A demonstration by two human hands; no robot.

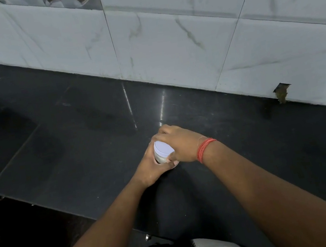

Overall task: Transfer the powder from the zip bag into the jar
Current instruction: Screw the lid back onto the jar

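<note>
Counter [73, 124] of dark polished stone is filling most of the view, and the jar is standing on it, near its front edge and well apart from the wall. Behind the jar, white marbled wall tiles [177, 43] are meeting the counter along a slanting line. Both bare forearms are reaching in from the near side and converging on the jar. The right hand [178, 140] is lying over the jar from the right, its grip curled around the white lid [163, 148], thumb pressing at the lid's near rim. The left hand [154, 170] is cupping the jar [160, 159] from below and the left, its grip wrapped closed about the clear body, where pale contents are showing through just under the lid. A red thread band [205, 148] is circling the right wrist, just right of the jar. Far right of the jar, a small chipped gap [281, 94] is showing at the foot of the tiles.
</note>
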